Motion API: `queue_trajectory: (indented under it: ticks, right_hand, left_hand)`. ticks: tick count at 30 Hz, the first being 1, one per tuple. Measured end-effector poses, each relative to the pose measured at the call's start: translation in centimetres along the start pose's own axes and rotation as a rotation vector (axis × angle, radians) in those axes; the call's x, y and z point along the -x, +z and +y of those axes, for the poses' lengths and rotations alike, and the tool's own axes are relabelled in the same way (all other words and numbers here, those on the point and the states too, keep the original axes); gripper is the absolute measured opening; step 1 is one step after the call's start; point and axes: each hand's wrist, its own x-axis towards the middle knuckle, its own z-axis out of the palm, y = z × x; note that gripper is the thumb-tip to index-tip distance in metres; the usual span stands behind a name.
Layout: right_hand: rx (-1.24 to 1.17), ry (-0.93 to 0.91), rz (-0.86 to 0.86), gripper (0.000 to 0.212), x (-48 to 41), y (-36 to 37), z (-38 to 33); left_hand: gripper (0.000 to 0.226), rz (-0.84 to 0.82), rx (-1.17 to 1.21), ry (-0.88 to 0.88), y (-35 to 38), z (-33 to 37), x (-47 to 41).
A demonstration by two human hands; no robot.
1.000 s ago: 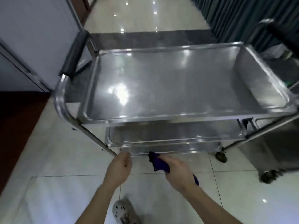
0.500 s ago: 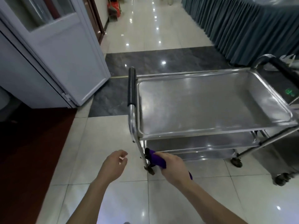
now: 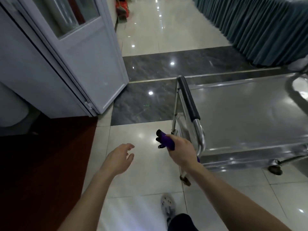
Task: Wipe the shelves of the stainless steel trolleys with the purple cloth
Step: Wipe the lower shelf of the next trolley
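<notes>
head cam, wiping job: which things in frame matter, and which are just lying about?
Job:
- cloth, gripped in the right hand
- trolley, just right of that hand
- left hand, free, fingers relaxed

Lying about:
- door
- curtain
- dark red flooring
- red thing by the far wall, too blurred to name

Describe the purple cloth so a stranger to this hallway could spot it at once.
Start at the stainless steel trolley on the right, then drop to the near end of its black-padded push handle. Just left of that, the right hand grips the purple cloth, bunched up. It is the only purple thing among grey steel and pale tiles.
</notes>
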Motion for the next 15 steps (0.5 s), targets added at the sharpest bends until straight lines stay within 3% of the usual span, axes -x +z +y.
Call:
queue_trajectory:
  ticks: [9,15]
  right_hand:
    - [0.059,0.071,0.039,0.042,-19.7,4.0,-4.3]
    - [0.072,0.118,0.077,0.038,-31.2,3.4,-6.7]
  left_hand:
    - [0.046,-0.002,-0.103,0.008,-10.1,-8.8,-16.4]
    - [0.047,-0.002,-0.1,0.091,-18.0,-10.6,-28.7]
